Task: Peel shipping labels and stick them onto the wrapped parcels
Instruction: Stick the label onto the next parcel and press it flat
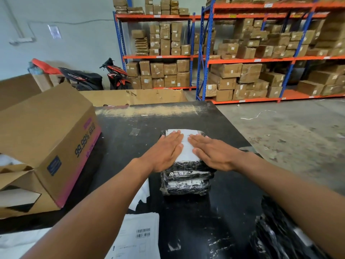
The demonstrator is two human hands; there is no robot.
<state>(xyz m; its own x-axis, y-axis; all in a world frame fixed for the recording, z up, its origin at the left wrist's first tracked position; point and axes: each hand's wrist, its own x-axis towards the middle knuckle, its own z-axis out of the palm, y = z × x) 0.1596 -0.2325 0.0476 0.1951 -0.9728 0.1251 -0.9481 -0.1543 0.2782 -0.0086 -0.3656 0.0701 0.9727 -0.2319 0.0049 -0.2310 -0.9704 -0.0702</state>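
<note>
At far left on the black table [121, 146], a big cardboard box [46, 143], flaps open at its near end, "99.99% RATE" printed on the side. Along the bottom edge, just right of the left forearm, a pile of white label sheets [138, 238] with barcodes. Mid-table, a stack of wrapped parcels [186, 184] in shiny black film, at least three layers showing. On the top parcel, a white shipping label [187, 148], lying flat. Left hand [166, 152] spread palm down on the label's left side, fingers straight, grasping nothing. Right hand [212, 154] likewise flat and released, pressing the label's right side, fingertips of the two hands close together at the far end. Lower right, a heap of more black-wrapped parcels [276, 234], partly hidden by the right forearm. Behind, a parked scooter [115, 75] by the wall and orange-and-blue racks [242, 60] full of brown cartons.
</note>
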